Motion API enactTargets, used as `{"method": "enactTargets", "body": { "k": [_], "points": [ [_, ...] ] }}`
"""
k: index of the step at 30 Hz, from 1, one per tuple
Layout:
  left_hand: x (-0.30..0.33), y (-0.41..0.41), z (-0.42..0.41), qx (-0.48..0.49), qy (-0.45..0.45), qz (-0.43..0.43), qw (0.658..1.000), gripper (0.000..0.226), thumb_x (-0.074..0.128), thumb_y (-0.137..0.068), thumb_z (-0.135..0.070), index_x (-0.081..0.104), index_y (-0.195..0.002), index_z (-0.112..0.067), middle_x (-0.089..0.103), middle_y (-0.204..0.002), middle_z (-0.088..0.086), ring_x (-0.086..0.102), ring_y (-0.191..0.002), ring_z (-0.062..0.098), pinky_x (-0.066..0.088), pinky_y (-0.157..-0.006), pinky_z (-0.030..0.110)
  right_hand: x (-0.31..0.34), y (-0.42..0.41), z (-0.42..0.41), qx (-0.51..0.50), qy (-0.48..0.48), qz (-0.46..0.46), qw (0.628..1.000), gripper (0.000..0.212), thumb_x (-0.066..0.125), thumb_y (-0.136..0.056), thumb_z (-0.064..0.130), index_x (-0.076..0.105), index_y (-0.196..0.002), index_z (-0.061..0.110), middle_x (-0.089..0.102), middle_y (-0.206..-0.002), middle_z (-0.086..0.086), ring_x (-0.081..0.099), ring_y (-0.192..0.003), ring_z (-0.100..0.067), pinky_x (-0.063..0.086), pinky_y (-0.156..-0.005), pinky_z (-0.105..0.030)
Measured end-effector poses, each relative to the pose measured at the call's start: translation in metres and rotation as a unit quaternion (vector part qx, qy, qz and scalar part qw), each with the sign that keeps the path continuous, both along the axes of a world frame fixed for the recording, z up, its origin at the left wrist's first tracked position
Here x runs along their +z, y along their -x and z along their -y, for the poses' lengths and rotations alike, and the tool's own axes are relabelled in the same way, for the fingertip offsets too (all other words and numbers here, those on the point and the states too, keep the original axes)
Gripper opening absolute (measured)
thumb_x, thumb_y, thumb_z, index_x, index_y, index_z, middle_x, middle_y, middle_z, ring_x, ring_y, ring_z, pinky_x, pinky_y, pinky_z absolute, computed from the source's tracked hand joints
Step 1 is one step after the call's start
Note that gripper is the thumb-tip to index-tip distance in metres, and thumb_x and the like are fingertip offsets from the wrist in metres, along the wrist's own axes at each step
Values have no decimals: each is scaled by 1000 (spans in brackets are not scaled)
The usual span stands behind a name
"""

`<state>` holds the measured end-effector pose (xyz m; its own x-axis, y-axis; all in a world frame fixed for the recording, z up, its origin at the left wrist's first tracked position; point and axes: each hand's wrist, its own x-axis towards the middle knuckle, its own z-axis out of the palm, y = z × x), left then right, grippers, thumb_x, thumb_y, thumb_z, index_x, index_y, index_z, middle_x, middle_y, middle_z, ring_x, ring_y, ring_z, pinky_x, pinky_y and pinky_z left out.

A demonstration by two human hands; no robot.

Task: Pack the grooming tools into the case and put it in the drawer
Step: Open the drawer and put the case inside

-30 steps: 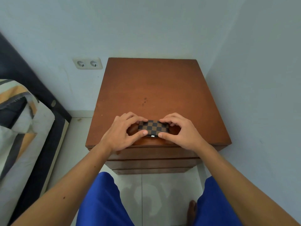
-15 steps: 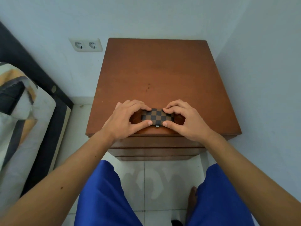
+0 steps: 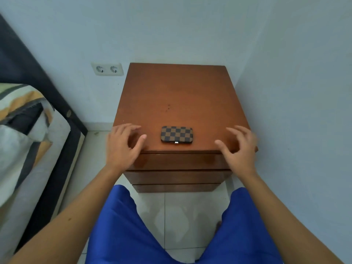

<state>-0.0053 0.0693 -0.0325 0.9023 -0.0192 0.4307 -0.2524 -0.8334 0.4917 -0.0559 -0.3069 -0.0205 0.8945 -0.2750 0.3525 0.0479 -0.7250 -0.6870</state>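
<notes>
A small brown-and-black checkered case (image 3: 176,134) lies closed and flat near the front edge of the wooden nightstand (image 3: 179,92), its metal clasp facing me. My left hand (image 3: 122,145) hovers to the left of the case with fingers spread, holding nothing. My right hand (image 3: 238,147) hovers to its right, also spread and empty. Neither hand touches the case. Below the top, the drawer fronts (image 3: 179,161) are all closed. No loose grooming tools are in sight.
A bed with a striped cover (image 3: 22,134) and dark frame stands at the left. A double wall socket (image 3: 107,69) sits left of the nightstand. Walls close in behind and at the right. My blue-clad knees (image 3: 122,225) are over the tiled floor.
Both hands have let go of the case and moved apart to its sides. The case now lies alone on the nightstand top.
</notes>
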Motion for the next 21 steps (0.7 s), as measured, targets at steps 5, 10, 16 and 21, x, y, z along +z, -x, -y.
{"method": "enactTargets", "body": {
  "k": [5,10,16,21],
  "points": [
    [-29,33,-27,109,280,-175,938,73,67,-98,-58,45,-153,-16,57,-146,4,55,-135,22,43,-120,48,-23,21,33,-101,-264,-134,950,93,58,-92,70,30,-159,13,38,-162,-6,38,-150,-24,32,-123,-41],
    [-38,55,-20,98,378,-211,896,54,54,-104,-60,47,-144,-25,61,-136,-3,59,-128,18,48,-115,52,-29,37,35,-74,-267,-173,945,90,56,-90,75,32,-159,23,46,-160,1,44,-147,-22,36,-122,-49],
    [-46,98,-20,113,329,-192,917,66,57,-107,-47,33,-163,-22,49,-160,4,49,-144,24,41,-122,48,-37,77,39,-78,-207,-204,954,89,54,-95,70,25,-162,19,40,-164,-6,42,-150,-26,37,-122,-52],
    [-43,139,-25,110,317,-176,926,59,60,-106,-42,41,-158,-22,53,-156,0,51,-138,17,43,-119,41,-37,116,31,-87,-179,-191,961,76,55,-102,51,24,-161,14,44,-160,-9,45,-146,-27,39,-121,-47]
  ]
}}
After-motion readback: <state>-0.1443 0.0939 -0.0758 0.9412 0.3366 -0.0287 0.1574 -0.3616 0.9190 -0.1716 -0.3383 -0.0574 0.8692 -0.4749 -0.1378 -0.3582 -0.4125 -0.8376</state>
